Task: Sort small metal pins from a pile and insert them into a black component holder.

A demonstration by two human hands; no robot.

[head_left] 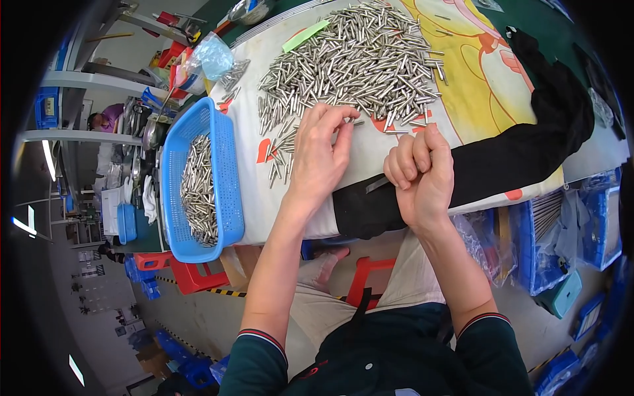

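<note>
Two hands showing: left hand (319,155), right hand (422,175). Metal pins (360,59) lying in one big heap on counter (594,158), too many for counting. One blue basket (224,165) holding more pins. One green paper slip (305,35). One black cloth (522,152). One clear plastic bag (212,56).

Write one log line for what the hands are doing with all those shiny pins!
left hand: fingertips on loose metal pins | right hand: fist shut on dark tool | blue basket: part-filled with pins | surface: printed cloth
</note>
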